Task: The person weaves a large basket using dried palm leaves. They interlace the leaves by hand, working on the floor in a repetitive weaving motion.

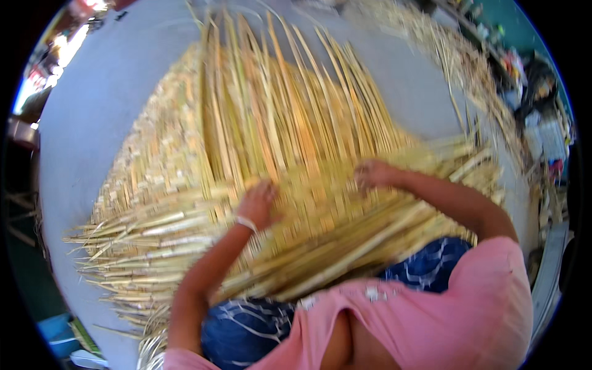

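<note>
A large mat (151, 148) of flat, straw-coloured plant strips, partly woven, lies on the floor in front of me. My left hand (259, 202), a pale band at its wrist, is on the woven part near the middle; its fingers are smeared by motion. Farther right, my right hand (373, 174) bends its fingers down onto the weave, and what they hold is too blurred to make out. Between and beyond my hands, long loose strips (287, 111) fan away over the mat. More strip ends (129, 237) stick out along the left edge.
My knees (246, 327) in blue patterned cloth are at the mat's near edge, beside a bundle of loose strips (333, 253). Dry plant scraps (487, 92) litter the grey floor (86, 129) at the far right. A blue container (57, 333) stands at the lower left.
</note>
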